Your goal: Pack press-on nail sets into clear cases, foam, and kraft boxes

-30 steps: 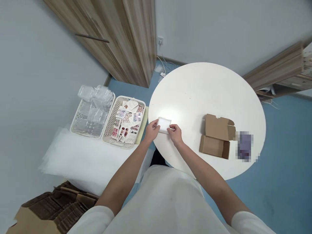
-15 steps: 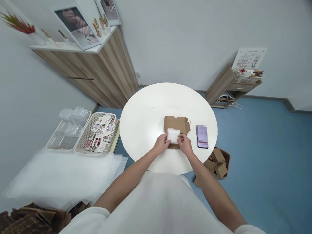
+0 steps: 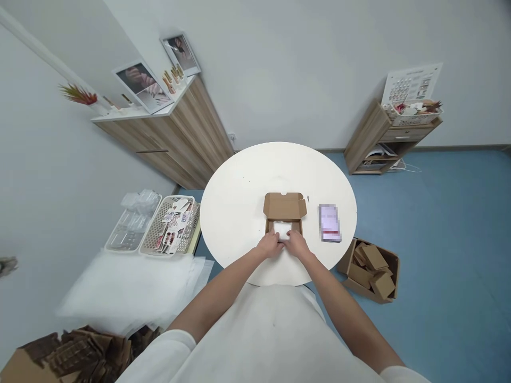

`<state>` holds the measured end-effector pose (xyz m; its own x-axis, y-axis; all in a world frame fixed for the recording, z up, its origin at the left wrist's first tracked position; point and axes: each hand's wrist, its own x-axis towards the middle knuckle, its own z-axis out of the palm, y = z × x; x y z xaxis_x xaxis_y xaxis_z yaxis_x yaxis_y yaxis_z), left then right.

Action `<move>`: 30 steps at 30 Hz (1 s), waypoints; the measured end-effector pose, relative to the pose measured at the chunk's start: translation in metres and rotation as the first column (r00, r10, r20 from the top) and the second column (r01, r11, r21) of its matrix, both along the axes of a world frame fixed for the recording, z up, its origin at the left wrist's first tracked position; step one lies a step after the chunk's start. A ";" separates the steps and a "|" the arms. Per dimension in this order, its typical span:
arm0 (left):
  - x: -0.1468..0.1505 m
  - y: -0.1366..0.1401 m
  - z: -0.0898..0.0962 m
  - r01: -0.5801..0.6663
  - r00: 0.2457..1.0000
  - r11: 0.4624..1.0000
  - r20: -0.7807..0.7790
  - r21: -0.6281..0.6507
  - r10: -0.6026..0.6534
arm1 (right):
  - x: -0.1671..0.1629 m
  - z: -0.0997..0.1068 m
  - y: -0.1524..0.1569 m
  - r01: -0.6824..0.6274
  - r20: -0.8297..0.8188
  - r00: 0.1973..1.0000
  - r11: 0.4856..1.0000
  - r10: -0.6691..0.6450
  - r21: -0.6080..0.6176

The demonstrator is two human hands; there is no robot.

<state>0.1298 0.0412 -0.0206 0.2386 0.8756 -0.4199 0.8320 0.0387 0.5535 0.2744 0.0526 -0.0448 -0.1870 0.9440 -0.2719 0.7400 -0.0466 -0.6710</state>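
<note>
Foremost, at lower left, shows a pile of brown cardboard point(image 3: 83, 354), with translucent white sheets point(image 3: 131, 290) just beyond. To the right, on the blue floor point(image 3: 439, 223), includes a carton point(image 3: 364, 291) holding smaller brown boxes point(image 3: 375, 258). Next, grips a white packet point(image 3: 282, 230) with left hand point(image 3: 270, 244) and right hand point(image 3: 296, 243), fingers closed on opposite sides. Locates the packet at the near tray of an open brown box point(image 3: 285, 211) on the white table point(image 3: 239, 197); cannot tell whether fully seated. Shows the box lid raised on the far side. To the right of the box, well apart, includes a partly pixelated phone point(image 3: 329, 222) lying flat; to the left, off the table, a perforated basket point(image 3: 193, 221) of printed cards point(image 3: 171, 236). Farthest, includes a wood-grain cabinet point(image 3: 159, 138) at left and a smaller shelf unit point(image 3: 361, 141) at right.
</note>
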 end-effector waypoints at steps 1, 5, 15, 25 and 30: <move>0.000 -0.001 -0.001 0.014 1.000 1.000 -0.008 0.012 -0.014 | -0.001 -0.001 0.000 -0.005 -0.001 1.000 1.000 0.005 0.003; -0.002 -0.007 -0.003 0.035 0.999 0.998 0.020 0.057 -0.036 | -0.002 -0.003 -0.003 -0.013 -0.014 1.000 1.000 0.013 0.015; -0.020 0.003 0.006 -0.177 0.982 0.946 0.113 0.272 0.151 | 0.017 0.014 0.010 0.091 -0.230 0.973 0.961 -0.030 0.260; -0.041 0.059 0.024 -0.513 0.772 0.813 0.265 -0.277 0.577 | 0.055 -0.001 0.066 0.223 -0.632 0.569 0.838 -0.526 -0.498; -0.033 0.062 0.024 -0.512 0.746 0.800 0.300 -0.314 0.595 | 0.047 0.006 0.063 0.163 -0.658 0.576 0.857 -0.485 -0.489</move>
